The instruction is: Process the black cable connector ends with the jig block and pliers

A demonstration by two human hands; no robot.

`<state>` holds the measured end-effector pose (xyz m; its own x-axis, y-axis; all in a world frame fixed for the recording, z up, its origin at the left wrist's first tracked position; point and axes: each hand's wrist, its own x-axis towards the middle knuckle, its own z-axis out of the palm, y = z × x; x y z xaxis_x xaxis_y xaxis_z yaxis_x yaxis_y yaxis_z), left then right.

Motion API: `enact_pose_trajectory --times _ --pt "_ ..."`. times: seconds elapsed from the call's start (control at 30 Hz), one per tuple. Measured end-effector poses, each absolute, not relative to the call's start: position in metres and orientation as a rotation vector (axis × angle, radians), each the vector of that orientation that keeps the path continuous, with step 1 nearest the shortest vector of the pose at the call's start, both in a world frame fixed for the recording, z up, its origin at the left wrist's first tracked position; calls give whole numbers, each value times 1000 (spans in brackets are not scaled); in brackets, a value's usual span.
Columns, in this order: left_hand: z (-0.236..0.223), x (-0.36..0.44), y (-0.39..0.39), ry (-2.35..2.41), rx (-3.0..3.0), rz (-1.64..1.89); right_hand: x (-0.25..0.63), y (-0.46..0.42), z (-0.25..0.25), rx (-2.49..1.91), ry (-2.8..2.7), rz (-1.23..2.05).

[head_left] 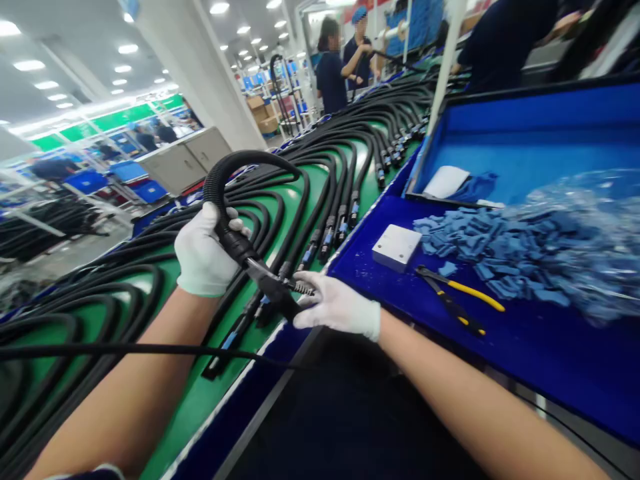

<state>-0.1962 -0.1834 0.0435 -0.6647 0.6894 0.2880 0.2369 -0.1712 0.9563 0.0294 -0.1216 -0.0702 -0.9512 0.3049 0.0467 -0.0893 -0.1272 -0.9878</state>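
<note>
My left hand (205, 253), in a white glove, is wrapped round a black corrugated hose (220, 180) near its end fitting. Above the hand the hose bends over in an arch. My right hand (333, 303), also gloved in white, grips a spring-loaded hand tool (275, 290) with a metal head and dark handles. The tool's head meets the hose's end fitting (239, 247); its exact kind is hard to make out. Below both hands, other hose ends with blue and silver parts lie along the bench edge.
Many black hoses lie curved on the green bench (170, 393). At right, a blue table (530, 353) carries yellow-and-black pliers (460, 293), a white block (397, 247), a heap of blue pieces (490, 247) and a blue tray (540, 133). Co-workers (333, 67) stand beyond.
</note>
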Motion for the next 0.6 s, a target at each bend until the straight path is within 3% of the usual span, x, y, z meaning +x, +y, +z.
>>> enact_pose_trajectory --times 0.07,0.17,0.2,0.3,0.37,0.43,0.6 --pt "33 -169 -171 2144 1358 1679 38 -126 -76 -342 -1744 2259" --pt "15 -137 -171 2393 1615 1451 75 -118 -78 -575 -1745 2079" --pt "8 -130 -174 2379 1719 1389 90 -114 -76 -630 -1784 2014" --pt "-20 -115 -182 1982 2359 683 135 -100 -61 -661 -1989 1913" --pt "-41 -105 -183 1774 2432 539 160 -91 -49 -638 -2184 1856" --pt "-55 -93 -180 1789 2286 647 184 -81 -43 -790 -2363 1571" --pt "-45 -59 -160 2012 1760 802 224 -56 -70 -1525 -2584 299"
